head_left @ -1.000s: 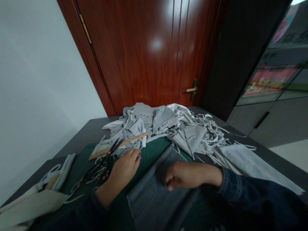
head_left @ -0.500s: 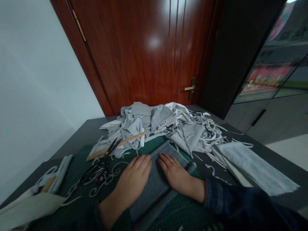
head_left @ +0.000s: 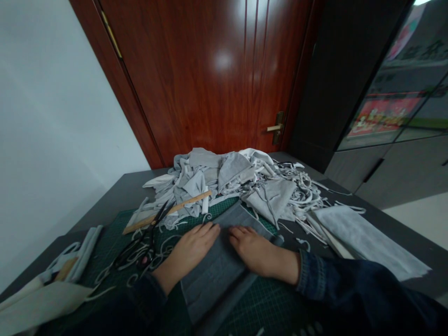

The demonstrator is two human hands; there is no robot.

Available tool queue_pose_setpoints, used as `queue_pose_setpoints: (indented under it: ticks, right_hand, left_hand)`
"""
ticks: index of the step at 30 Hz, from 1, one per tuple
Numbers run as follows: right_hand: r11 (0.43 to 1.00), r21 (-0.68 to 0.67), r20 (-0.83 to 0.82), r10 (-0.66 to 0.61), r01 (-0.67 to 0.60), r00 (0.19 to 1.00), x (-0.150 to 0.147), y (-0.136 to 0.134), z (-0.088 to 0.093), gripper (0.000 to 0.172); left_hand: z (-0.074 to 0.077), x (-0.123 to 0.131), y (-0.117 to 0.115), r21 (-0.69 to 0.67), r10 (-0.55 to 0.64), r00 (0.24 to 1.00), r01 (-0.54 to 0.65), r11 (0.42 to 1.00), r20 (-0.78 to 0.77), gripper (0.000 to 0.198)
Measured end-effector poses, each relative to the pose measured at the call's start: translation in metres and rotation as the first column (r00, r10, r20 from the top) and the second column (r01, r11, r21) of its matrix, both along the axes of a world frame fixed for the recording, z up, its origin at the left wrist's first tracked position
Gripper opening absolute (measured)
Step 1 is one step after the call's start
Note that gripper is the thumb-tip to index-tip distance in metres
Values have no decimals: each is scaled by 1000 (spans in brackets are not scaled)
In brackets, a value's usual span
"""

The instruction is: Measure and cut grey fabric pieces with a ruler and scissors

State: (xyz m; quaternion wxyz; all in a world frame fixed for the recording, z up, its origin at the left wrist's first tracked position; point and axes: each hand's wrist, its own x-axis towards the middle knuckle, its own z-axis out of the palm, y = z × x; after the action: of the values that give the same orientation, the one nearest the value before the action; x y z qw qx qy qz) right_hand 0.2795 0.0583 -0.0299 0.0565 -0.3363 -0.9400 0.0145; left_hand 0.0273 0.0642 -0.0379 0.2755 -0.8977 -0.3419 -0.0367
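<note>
Left grip (head_left: 187, 252) and right grip (head_left: 261, 256): both open, palms down, fingers flat on a folded grey fabric (head_left: 215, 280) lying under and between them, on a green cutting mat (head_left: 261, 303). Black scissors (head_left: 149, 242) just left of left grip; pile of grey fabric scraps (head_left: 224, 179) beyond both grips.

A folded dark grey fabric panel (head_left: 217, 266) lies under both hands, with only a narrow gap between the left hand (head_left: 187, 254) and right hand (head_left: 261, 256). Leftward, black-handled steel scissors (head_left: 143, 247) and loops of white cord (head_left: 163, 254) crowd the way, just beside the left hand. Straight ahead, a long wooden ruler (head_left: 168, 212) and a high heap of grey fabric scraps (head_left: 210, 179) block passage. Rightward, a flat pale grey fabric sheet (head_left: 364, 240) stands in the way. Open passage lies across the green gridded cutting mat (head_left: 262, 303) below the right hand.
</note>
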Motion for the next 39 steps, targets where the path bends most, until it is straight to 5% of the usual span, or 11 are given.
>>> queue_pose_setpoints:
  ticks: [6, 8, 12, 18, 26, 30, 34, 35, 37, 38, 39]
  right_hand:
    - [976, 85, -73, 209, -202, 975, -3, -8, 1, 23]
    - [957, 41, -88, 289, -287, 953, 7, -14, 1, 20]
    - [927, -21, -130, 369, -375, 920, 24, -28, 8, 42]
    - [876, -137, -32, 463, -462, 886, 22, -49, 20, 16]
    - [719, -437, -115, 552, -541, 826, 29, -28, 25, 14]
    - [691, -552, -58, 527, -468, 848, 47, -5, 43, 14]
    - [537, -825, 70, 406, -175, 911, 46, 17, 69, 17]
    - [567, -817, 125, 351, -105, 928, 39, 19, 73, 23]
    - [780, -626, 214, 156, 13, 964, 17, 20, 73, 33]
    - [919, -386, 164, -21, 84, 986, 3, 18, 69, 29]
    - [961, -200, 107, -175, 193, 979, -11, 15, 61, 26]
  left_hand:
    - [13, -6, 14, -49, 374, 926, -372, 927, 39, 47]
    - [15, -7, 15, -75, 394, 917, -389, 918, 65, 41]
    - [17, -5, 15, -169, 414, 905, -395, 903, 95, 31]
    - [25, 3, 30, -255, 500, 859, -463, 849, 105, 29]
    - [27, -5, 38, -412, 610, 771, -503, 760, 184, 28]
    - [38, -16, 38, -561, 615, 747, -405, 722, 252, 21]
    - [45, -18, 37, -675, 625, 734, -321, 664, 265, 10]
    - [44, -16, 37, -685, 638, 722, -324, 653, 267, 9]
    - [42, -12, 36, -690, 671, 691, -349, 635, 269, 21]
    - [41, -9, 34, -689, 687, 675, -363, 627, 269, 28]
    - [39, -7, 33, -687, 699, 662, -376, 621, 269, 35]
